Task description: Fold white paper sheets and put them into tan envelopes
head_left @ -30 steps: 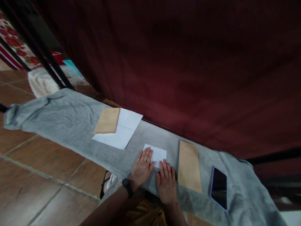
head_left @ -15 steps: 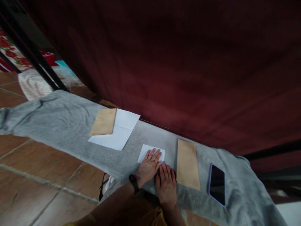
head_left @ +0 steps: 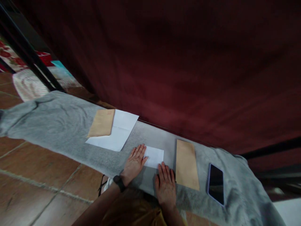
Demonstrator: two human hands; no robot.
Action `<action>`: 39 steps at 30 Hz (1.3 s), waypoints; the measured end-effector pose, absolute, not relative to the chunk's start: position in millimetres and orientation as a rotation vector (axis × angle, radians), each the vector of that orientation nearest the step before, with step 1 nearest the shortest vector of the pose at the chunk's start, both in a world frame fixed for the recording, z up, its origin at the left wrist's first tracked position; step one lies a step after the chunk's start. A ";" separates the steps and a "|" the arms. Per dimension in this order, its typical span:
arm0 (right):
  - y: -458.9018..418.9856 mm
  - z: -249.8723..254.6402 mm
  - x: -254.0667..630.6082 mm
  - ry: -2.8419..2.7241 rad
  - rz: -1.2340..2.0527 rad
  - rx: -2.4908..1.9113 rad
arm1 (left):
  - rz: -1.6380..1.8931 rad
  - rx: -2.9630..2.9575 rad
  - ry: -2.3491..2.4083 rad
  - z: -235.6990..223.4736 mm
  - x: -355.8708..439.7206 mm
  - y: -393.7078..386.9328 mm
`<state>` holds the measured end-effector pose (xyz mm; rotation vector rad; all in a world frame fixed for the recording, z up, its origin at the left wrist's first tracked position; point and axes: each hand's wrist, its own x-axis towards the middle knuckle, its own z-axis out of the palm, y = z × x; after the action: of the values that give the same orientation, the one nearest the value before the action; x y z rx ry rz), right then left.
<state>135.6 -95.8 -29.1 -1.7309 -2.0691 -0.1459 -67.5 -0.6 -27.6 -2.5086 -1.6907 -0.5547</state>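
A small folded sheet of white paper (head_left: 154,157) lies flat on the grey cloth in front of me. My left hand (head_left: 134,162), with a dark watch on the wrist, rests flat over the paper's left end, fingers stretched out. Below the paper's right corner lies my right hand (head_left: 166,185), palm down and fingers extended, its fingertips touching the near edge. Just right of that hand is a brown envelope (head_left: 187,164). Neither hand grips anything.
Further left, a stack of brown envelopes (head_left: 101,123) lies partly over a larger white sheet (head_left: 121,128). A phone (head_left: 215,184) sits on the grey cloth (head_left: 58,122) at right. A dark red curtain (head_left: 164,78) hangs behind, and tiled floor (head_left: 42,175) shows at lower left.
My left hand has slid left across the white paper to its left end, uncovering the middle. My right hand stays nearly in place by the near edge.
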 end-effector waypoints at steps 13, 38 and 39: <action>-83.9 -31.0 134.5 -2.082 -0.075 -1.636 | -0.514 -2.500 -1.720 -15.7 -71.0 -7.6; -36.5 -43.9 107.0 -2.036 -0.239 -1.698 | -0.502 -2.483 -1.722 -18.5 -70.9 -9.8; -36.6 -43.3 107.3 -2.042 -0.230 -1.700 | -0.503 -2.487 -1.725 -18.4 -70.6 -12.4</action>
<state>107.3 -36.6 -43.3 -1.6997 -2.0420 -0.2305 -70.6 -12.4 -18.4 -2.4867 -1.7254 -0.5026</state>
